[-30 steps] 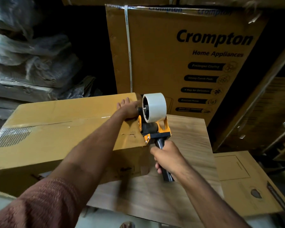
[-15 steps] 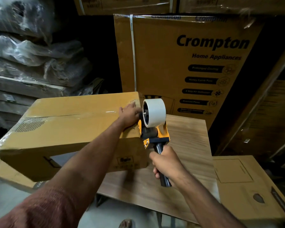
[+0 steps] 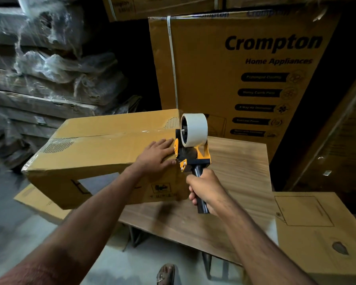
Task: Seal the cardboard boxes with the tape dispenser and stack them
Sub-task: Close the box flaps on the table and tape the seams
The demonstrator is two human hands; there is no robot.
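Under the left hand (image 3: pixel 155 156) lies the top of a long cardboard box (image 3: pixel 103 153), and the fingers (image 3: pixel 162 144) lie flat and straight on it, slightly spread, their tips at the box's right end and just beside the orange plate of the tape dispenser (image 3: pixel 190 149). Clear tape runs along the top seam of the box, away from those fingertips toward its far left end. Right of the fingertips, the dispenser stands against the box's end face, its white tape roll (image 3: pixel 194 129) raised above the box's top edge. Below it the right hand (image 3: pixel 207 189) grips the dispenser's dark handle, fingers curled round it with the handle's lower end poking out beneath the fist. The box rests on a wooden table (image 3: pixel 234 167), its left part overhanging the table's edge, and its flaps are closed, so nothing inside can be seen. Beyond the roll, a tall printed carton (image 3: pixel 245 68) marked "Crompton Home Appliances" stands upright, bound with a white strap. To the right of the gripping hand, past the table, lies a flat brown carton (image 3: pixel 317 233). Left of the pressing hand and farther back are plastic-wrapped stacks (image 3: pixel 49 68). Below the box's overhang another flat piece of cardboard (image 3: pixel 41 204) lies on the floor, and a sandalled foot (image 3: pixel 165 273) shows beneath the arms.
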